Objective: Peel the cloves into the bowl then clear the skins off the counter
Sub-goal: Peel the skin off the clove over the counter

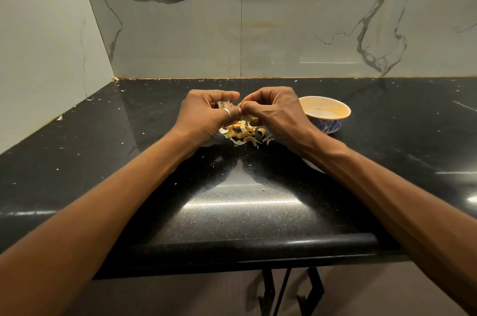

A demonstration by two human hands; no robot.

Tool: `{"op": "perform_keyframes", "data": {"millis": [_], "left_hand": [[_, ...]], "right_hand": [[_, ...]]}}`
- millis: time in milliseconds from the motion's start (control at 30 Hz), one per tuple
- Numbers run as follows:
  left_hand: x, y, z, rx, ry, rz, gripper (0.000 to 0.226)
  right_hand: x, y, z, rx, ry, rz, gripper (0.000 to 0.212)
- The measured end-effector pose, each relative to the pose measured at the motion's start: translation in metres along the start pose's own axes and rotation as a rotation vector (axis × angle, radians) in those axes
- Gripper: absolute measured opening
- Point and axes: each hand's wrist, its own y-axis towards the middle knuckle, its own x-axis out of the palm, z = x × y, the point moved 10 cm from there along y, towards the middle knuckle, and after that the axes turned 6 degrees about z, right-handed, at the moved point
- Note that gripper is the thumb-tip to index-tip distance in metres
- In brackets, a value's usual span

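Both my hands meet above the black counter (232,212). My left hand (206,115), a ring on one finger, pinches a garlic clove with papery skin (225,104). My right hand (276,111) pinches a strip of that skin at its fingertips, touching the left hand. Under the hands lies a small pile of yellow-white skins (244,133). A blue-patterned bowl (326,119) with a pale inside stands just right of my right hand; I see no cloves in its visible part.
Tiny skin flecks are scattered over the counter, some along the left wall (59,117). Marble walls close the back and left. The rounded front edge (245,242) has cabinet handles (309,290) below. A white patch (313,166) peeks out under my right forearm.
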Motion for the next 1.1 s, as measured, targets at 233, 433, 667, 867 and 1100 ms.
{"op": "perform_keyframes", "data": {"millis": [233,433,667,867,1100], "left_hand": [[0.002,-0.001,0.004,0.044,0.030,-0.019,0.040],[0.010,-0.002,0.005,0.071,0.018,-0.035,0.040],[0.013,-0.001,0.004,0.064,0.022,-0.033,0.043],[0.014,-0.002,0.008,0.079,0.013,-0.052,0.031],[0.016,-0.004,0.008,0.075,0.065,-0.062,0.023]], "right_hand": [[-0.001,0.001,-0.003,-0.071,-0.109,0.009,0.007],[-0.003,0.001,-0.003,-0.079,-0.163,0.055,0.011],[-0.004,0.000,-0.002,-0.054,-0.193,0.077,0.015],[-0.004,-0.003,0.004,0.047,-0.061,0.061,0.015],[0.001,-0.005,0.010,0.120,-0.019,0.016,0.012]]}}
